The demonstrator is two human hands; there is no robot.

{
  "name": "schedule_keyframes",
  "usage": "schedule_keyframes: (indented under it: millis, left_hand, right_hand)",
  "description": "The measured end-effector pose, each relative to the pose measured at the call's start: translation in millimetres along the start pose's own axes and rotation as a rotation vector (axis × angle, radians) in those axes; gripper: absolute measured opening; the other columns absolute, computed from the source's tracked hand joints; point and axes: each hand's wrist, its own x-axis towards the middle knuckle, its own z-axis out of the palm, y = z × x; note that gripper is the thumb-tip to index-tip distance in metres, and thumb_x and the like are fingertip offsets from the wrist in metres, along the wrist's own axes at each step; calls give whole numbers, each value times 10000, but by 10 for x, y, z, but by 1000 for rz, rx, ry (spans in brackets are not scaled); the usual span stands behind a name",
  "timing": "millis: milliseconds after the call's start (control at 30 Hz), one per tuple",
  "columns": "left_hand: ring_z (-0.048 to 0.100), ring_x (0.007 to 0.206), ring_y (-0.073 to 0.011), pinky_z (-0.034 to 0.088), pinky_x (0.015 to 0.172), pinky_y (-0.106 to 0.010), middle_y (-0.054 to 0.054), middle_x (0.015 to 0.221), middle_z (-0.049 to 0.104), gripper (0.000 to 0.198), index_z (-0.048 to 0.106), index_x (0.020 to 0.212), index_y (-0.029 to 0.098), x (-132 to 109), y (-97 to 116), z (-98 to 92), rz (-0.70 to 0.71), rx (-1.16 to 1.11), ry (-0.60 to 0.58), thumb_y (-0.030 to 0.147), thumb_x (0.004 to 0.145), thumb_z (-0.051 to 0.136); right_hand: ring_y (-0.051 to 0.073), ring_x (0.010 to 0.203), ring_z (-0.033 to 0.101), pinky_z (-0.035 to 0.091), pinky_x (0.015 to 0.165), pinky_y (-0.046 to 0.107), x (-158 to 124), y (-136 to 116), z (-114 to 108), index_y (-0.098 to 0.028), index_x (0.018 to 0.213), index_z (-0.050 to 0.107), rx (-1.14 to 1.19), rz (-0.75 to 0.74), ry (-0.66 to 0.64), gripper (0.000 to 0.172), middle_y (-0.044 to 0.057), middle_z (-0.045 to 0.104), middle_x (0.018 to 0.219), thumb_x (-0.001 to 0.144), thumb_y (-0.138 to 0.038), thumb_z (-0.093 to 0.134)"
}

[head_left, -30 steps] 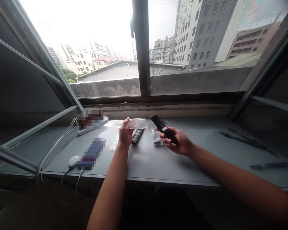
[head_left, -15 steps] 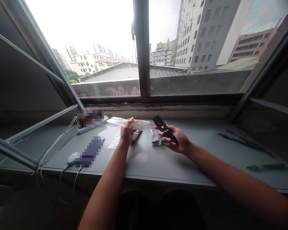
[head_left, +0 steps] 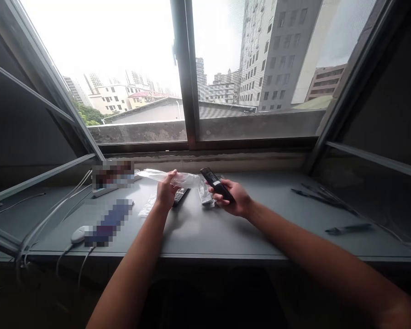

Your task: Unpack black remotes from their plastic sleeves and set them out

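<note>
My left hand (head_left: 166, 191) pinches a clear plastic bag (head_left: 187, 179), which stretches out to both sides of the fingers above the desk. In my right hand (head_left: 235, 197) is a black remote control (head_left: 217, 184), its back with a pale label turned up. Under and beside my left hand a second remote control (head_left: 181, 197) lies on the desk, buttons up, partly hidden by the hand. Between the hands rests a small item in a clear plastic wrapper (head_left: 205, 195). Another clear plastic bag (head_left: 147, 206) lies to the left of my left wrist.
On the grey desk (head_left: 198, 237) at left are a blurred-out phone-like object (head_left: 109, 223), a white round charger (head_left: 80, 234), a white power strip (head_left: 114, 187) and cables. Pens (head_left: 347, 229) lie at right. Metal frames flank both sides, with a window behind.
The remote control in my right hand has turned over from its button side to its back. My left hand still holds the plastic bag. The whole view has shifted, moving things leftward.
</note>
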Motion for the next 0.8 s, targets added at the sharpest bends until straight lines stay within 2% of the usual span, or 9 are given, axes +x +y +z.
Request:
schedule_keyframes:
  millis: [100, 200, 267, 367, 433, 533, 633, 700, 800]
  left_hand:
    - [730, 710, -141, 567, 622, -218, -28, 850, 763, 317, 752, 916, 159, 15, -1, 1, -2, -27, -4, 312, 721, 950]
    - [725, 701, -134, 570, 613, -213, -20, 841, 753, 298, 749, 920, 159, 29, 2, 16, -13, -59, -13, 298, 740, 941]
    - [723, 695, -134, 565, 593, -208, -26, 836, 751, 274, 745, 911, 156, 28, 8, 31, -29, -70, -2, 284, 753, 929]
    - [717, 680, -131, 544, 556, -201, -35, 838, 755, 253, 749, 904, 152, 13, 22, 53, -53, -58, 28, 267, 759, 922]
    - [711, 671, -127, 536, 546, -199, -41, 845, 762, 255, 753, 905, 147, 3, 29, 61, -55, -51, 38, 268, 758, 923]
    - [715, 672, -127, 541, 559, -200, -50, 848, 770, 264, 757, 905, 142, 5, 22, 61, -44, -47, 39, 280, 755, 923]
    - [717, 674, -129, 553, 575, -203, -48, 852, 773, 280, 758, 912, 149, 39, -9, 48, -35, -27, 30, 303, 754, 929]
    - [713, 677, -126, 564, 589, -205, -40, 851, 768, 307, 764, 922, 151, 76, -32, 34, -37, 1, 29, 320, 741, 945]
    - [702, 684, -119, 576, 611, -206, -30, 855, 762, 339, 767, 932, 156, 135, -54, 3, -32, 25, 29, 344, 721, 955]
  right_hand:
    - [135, 583, 564, 476, 408, 189, 10, 8, -15, -126, 1337, 647, 4, -19, -48, 335, 56, 659, 874, 1146, -311, 444]
    - [155, 686, 658, 580, 511, 217, 10, 10, 9, -125, 1318, 665, -18, -74, 20, 287, 60, 684, 905, 1133, -324, 571]
    - [170, 731, 701, 607, 538, 229, 4, 3, 32, -124, 1304, 667, -31, -77, 72, 272, 85, 720, 958, 1139, -324, 583]
    - [176, 741, 717, 579, 495, 212, -3, -17, 48, -140, 1314, 653, -33, -67, 102, 290, 137, 754, 1059, 1168, -351, 516]
    - [169, 697, 688, 530, 441, 195, -3, -35, 37, -141, 1329, 644, -32, -66, 75, 357, 145, 746, 1047, 1187, -404, 450]
    - [146, 601, 605, 444, 367, 174, 6, -63, 15, -121, 1339, 638, -17, -41, -19, 435, 102, 694, 928, 1198, -398, 334]
    - [123, 541, 544, 415, 347, 166, 32, -96, 30, -115, 1328, 642, -36, -31, -81, 399, 52, 641, 849, 1188, -339, 343]
    - [115, 545, 554, 461, 377, 164, 61, -126, 72, -116, 1299, 649, -65, -57, -49, 337, 24, 620, 806, 1184, -348, 432]
    - [142, 643, 664, 609, 503, 202, 103, -179, 157, -126, 1260, 648, -120, -85, 94, 262, 41, 675, 823, 1158, -353, 567]
